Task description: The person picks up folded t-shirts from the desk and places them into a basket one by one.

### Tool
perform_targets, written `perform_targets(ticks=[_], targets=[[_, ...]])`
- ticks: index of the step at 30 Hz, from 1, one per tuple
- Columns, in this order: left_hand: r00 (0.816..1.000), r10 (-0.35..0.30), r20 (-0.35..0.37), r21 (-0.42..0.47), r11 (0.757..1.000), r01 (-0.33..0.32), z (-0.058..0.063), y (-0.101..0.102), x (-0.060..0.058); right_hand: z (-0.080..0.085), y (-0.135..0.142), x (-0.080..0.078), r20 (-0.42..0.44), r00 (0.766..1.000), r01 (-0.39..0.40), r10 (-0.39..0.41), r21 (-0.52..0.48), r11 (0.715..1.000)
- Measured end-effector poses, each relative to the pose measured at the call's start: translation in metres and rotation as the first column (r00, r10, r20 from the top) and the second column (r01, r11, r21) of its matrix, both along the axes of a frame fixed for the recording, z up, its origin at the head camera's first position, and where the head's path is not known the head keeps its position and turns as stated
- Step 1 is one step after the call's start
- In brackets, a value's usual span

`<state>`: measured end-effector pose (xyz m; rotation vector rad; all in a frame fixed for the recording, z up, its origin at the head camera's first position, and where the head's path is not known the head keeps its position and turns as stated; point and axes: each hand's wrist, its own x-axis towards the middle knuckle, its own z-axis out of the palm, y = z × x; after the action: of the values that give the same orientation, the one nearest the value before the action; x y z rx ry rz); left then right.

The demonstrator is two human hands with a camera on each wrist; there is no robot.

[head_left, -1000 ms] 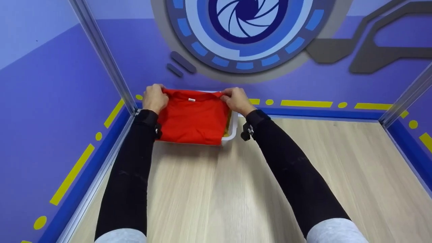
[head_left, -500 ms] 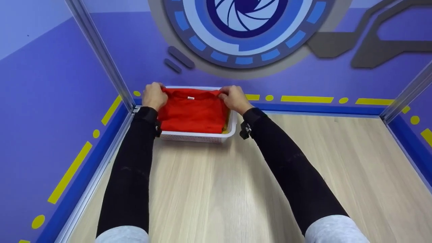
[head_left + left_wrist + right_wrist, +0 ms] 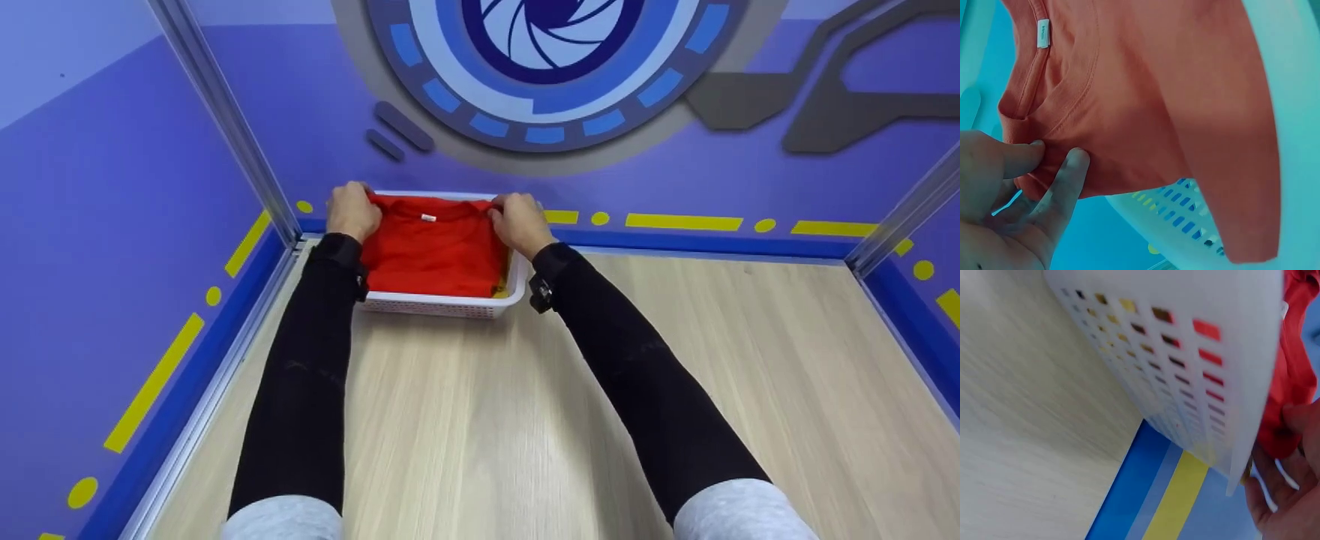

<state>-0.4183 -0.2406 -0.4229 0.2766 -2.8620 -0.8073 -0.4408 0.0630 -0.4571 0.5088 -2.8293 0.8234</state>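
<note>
A folded red T-shirt (image 3: 439,255) with a white neck label lies in a white perforated basket (image 3: 427,304). My left hand (image 3: 353,211) pinches the shirt near one end of its collar, at the basket's back left. At the back right my right hand (image 3: 523,223) pinches the other shoulder. In the left wrist view thumb and fingers meet on the red cloth (image 3: 1123,107) below the collar. The right wrist view shows the basket's side wall (image 3: 1185,377), with the fingers on the cloth just past its rim. Yellow cloth (image 3: 503,281) shows under the shirt's right edge.
The basket stands on a light wooden table (image 3: 525,420), close to the purple back wall (image 3: 600,184). A metal corner post (image 3: 225,124) rises to its left. The tabletop stretches away to the right.
The shirt's front edge, which hung over the basket's front rim, now lies inside it. The front wall has come into view. Both hands keep their hold, with the left shifted slightly right.
</note>
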Motion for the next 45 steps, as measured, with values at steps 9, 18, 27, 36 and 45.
perform_targets(ticks=[9, 18, 27, 36, 45], targets=[[0.999, 0.009, -0.037, 0.021, 1.0, -0.009, -0.016, 0.004, -0.003, -0.01, -0.004, 0.002, -0.02, 0.996, 0.087, -0.086, 0.059, 0.994], [0.99, -0.073, -0.121, -0.067, 0.996, 0.065, -0.027, 0.008, 0.001, -0.009, -0.006, 0.01, -0.003, 0.996, 0.089, -0.09, 0.173, 0.981], [0.965, -0.223, 0.136, -0.161, 0.956, 0.244, -0.024, 0.02, 0.0, 0.004, -0.015, 0.016, -0.023, 0.981, -0.183, 0.194, 0.242, 0.953], [0.881, -0.298, 0.367, -0.171, 0.91, 0.378, -0.112, 0.004, -0.085, -0.008, -0.023, 0.017, 0.17, 0.965, -0.253, 0.2, 0.395, 0.883], [0.832, -0.319, 0.454, -0.121, 0.903, 0.412, -0.061, 0.02, -0.034, -0.006, -0.03, 0.014, 0.244, 0.947, -0.294, 0.212, 0.383, 0.876]])
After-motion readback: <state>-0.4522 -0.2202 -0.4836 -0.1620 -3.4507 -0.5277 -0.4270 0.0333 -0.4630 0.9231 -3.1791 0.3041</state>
